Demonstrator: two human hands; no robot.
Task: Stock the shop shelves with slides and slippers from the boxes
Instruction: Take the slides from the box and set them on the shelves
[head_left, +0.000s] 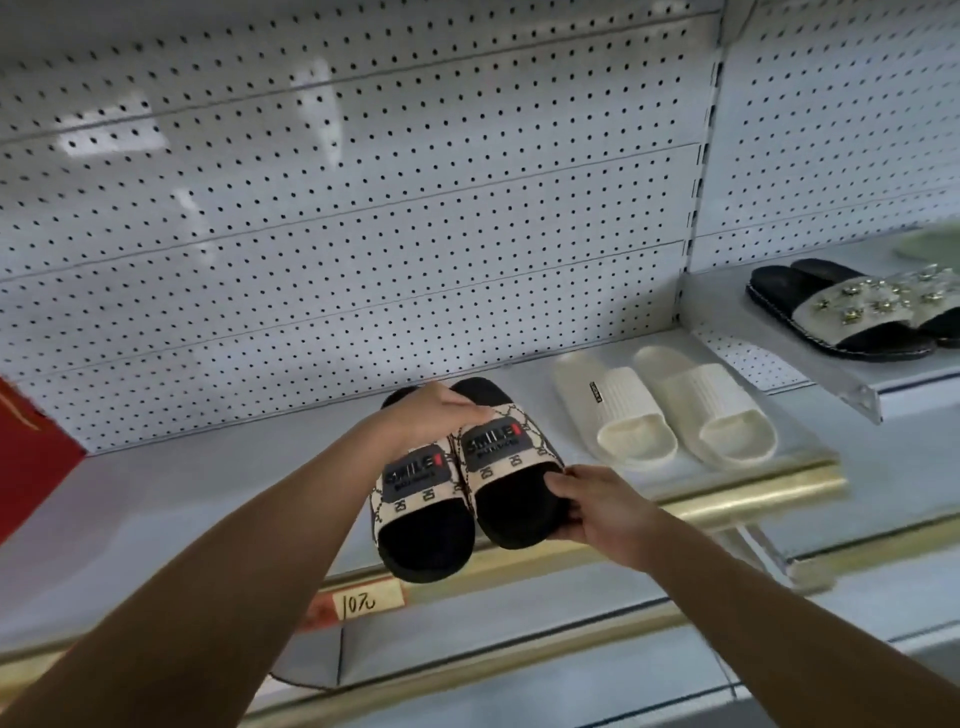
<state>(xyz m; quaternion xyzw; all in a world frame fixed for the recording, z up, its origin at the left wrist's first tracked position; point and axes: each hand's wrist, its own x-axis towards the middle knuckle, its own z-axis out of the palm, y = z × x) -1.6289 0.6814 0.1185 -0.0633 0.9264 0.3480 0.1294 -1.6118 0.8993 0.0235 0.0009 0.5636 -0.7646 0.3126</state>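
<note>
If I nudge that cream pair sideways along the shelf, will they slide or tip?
The cream slides lie flat on broad soles, so tipping seems unlikely. They look like moulded foam, probably light, and the shelf looks smooth, so they should slide, perhaps separately.

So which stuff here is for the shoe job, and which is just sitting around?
For the job:
- black slides, held by the left hand and right hand
- shelf they go on
- cream slides and jewelled slides, already out

Just there:
- price tag
- red thing at the left edge
</note>
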